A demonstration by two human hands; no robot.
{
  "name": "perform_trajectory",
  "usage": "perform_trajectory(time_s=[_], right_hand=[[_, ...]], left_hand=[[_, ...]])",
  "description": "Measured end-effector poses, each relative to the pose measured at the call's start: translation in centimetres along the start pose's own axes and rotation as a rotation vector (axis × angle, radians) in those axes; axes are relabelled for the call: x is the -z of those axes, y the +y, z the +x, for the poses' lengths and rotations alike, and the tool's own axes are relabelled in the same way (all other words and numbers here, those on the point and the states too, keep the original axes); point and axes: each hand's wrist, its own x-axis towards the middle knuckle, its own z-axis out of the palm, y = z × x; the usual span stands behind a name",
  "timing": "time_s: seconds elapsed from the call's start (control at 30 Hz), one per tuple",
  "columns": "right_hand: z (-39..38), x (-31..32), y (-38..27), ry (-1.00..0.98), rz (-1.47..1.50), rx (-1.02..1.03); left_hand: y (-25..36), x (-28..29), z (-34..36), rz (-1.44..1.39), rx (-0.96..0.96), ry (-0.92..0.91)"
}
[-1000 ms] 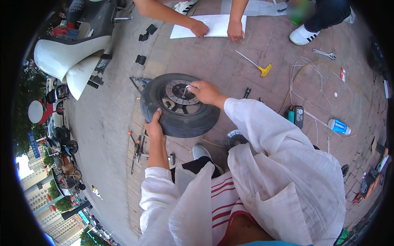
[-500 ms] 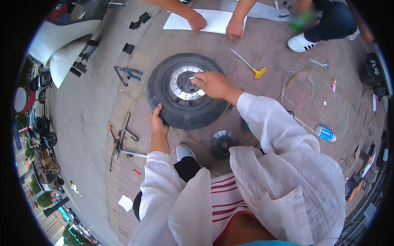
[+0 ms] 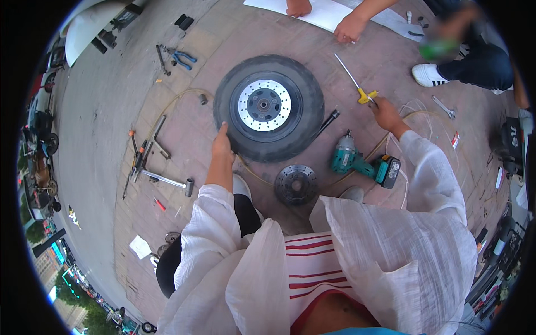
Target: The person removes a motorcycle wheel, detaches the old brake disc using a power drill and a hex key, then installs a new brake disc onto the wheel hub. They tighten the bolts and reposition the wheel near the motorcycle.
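A black-tyred wheel (image 3: 234, 84) lies flat on the paving with a silver drilled brake disc (image 3: 246, 104) facing up. At the tyre's near left edge, my left hand (image 3: 223, 151) grips the rubber; its thumb shows and the other fingers are mostly hidden. To the right, my right hand (image 3: 388, 116) has curled fingers at the end of a yellow T-handle driver (image 3: 365, 97). The driver's long shaft points away toward the far left. Between my feet and the wheel lies a second, darker brake disc (image 3: 283, 184).
A teal cordless impact wrench (image 3: 346, 158) lies right of the wheel, near a black socket extension (image 3: 329, 121). Pliers (image 3: 182, 58), a ratchet (image 3: 164, 180) and other tools lie left. Another person's hands (image 3: 350, 28) press a white sheet (image 3: 321, 14); a spanner (image 3: 444, 107) lies beyond.
My right hand has left the hub and moved right to the yellow T-handle driver. My left hand stays on the tyre. The view has shifted, bringing the impact wrench into sight.
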Motion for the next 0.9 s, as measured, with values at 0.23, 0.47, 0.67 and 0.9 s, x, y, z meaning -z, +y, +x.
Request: perform_trajectory(time_s=[0.23, 0.47, 0.67, 0.9], right_hand=[[-4.6, -1.9, 4.7, -0.245, -0.06, -0.136], [-4.7, -2.4, 3.4, -0.184, 0.027, -0.063], [-4.4, -3.1, 2.6, -0.237, -0.075, -0.195], [-4.4, -4.7, 1.7, -0.328, -0.139, -0.204]], left_hand=[[1.0, -5.0, -1.3, 1.191, -0.95, 0.1], [-0.4, -6.5, -2.1, 1.41, -0.921, 0.049], [-0.4, -5.0, 2.3, 0.842, -0.625, -0.039], [-1.0, -4.9, 3.1, 0.147, 0.009, -0.119]])
